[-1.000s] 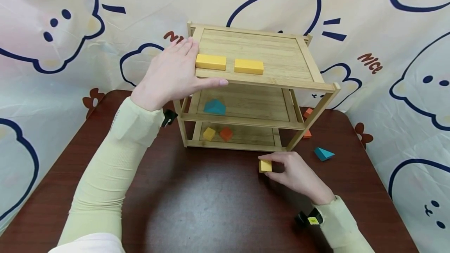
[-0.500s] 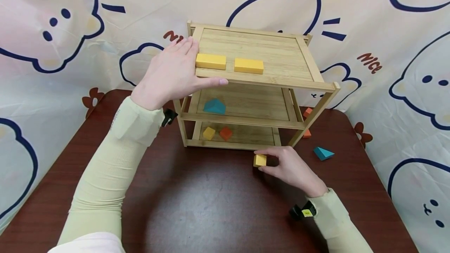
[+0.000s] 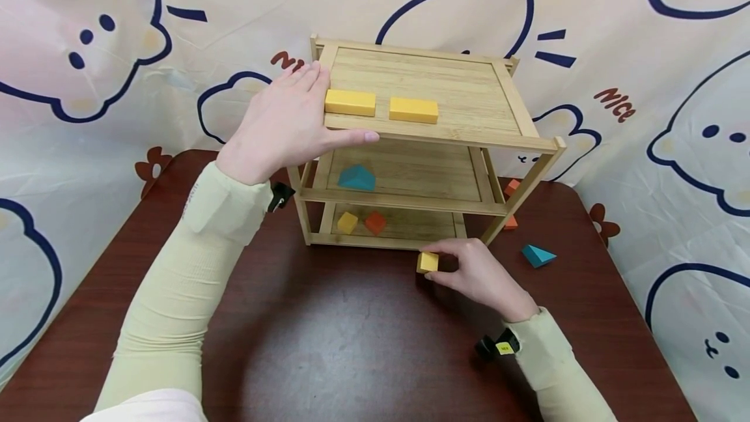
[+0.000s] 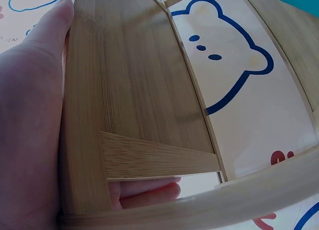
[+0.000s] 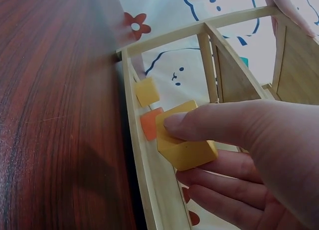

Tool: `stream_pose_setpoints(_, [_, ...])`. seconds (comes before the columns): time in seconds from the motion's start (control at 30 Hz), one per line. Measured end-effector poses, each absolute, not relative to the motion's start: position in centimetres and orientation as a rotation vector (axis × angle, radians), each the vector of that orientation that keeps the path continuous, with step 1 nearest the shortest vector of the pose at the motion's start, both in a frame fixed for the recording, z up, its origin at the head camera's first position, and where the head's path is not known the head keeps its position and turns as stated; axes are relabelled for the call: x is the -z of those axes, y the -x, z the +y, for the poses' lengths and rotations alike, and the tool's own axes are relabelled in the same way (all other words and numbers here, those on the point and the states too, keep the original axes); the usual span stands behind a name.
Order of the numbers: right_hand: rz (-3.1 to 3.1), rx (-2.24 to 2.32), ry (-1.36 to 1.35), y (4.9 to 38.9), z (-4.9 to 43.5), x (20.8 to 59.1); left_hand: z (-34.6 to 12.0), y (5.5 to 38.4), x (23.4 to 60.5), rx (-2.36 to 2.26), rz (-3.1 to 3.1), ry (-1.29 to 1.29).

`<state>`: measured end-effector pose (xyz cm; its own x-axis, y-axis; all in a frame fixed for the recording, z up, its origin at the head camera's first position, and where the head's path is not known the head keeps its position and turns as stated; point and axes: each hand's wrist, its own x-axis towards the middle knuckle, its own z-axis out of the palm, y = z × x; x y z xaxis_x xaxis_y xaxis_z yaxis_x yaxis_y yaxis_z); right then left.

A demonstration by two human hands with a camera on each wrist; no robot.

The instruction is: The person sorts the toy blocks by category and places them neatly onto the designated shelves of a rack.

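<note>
My left hand [image 3: 278, 119] grips the top left corner of a three-tier wooden shelf [image 3: 439, 83]. Its thumb lies along the front edge; in the left wrist view, fingertips [image 4: 154, 191] show beneath the side rail. Between thumb and fingers, my right hand [image 3: 477, 275] pinches a yellow block [image 3: 428, 263] just in front of the bottom tier, toward its right end. The right wrist view shows this faceted yellow block [image 5: 184, 152] with the thumb on its face. A smaller-looking yellow block [image 3: 347, 223] and an orange block [image 3: 375, 223] sit on the bottom tier.
Two long yellow blocks, left [image 3: 350, 103] and right [image 3: 413, 110], lie on the top tier. A blue block [image 3: 356, 178] rests on the middle one. Right of the shelf are a blue wedge [image 3: 537, 256] and two orange blocks [image 3: 511, 222]. A printed cloth [image 3: 633, 168] surrounds the table.
My right hand has moved left and slightly toward the shelf, carrying the yellow block with it. The left hand has stayed on the shelf corner.
</note>
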<state>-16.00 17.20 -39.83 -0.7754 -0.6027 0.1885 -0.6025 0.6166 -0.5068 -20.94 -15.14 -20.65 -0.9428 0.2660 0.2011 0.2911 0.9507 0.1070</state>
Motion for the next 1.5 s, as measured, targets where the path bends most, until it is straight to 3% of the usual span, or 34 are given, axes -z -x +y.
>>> stream_pose_setpoints(1.5, [2.846, 0.91, 0.931, 19.4, 15.5, 40.4, -15.2, 21.1, 20.7, 0.196, -2.918, 0.419])
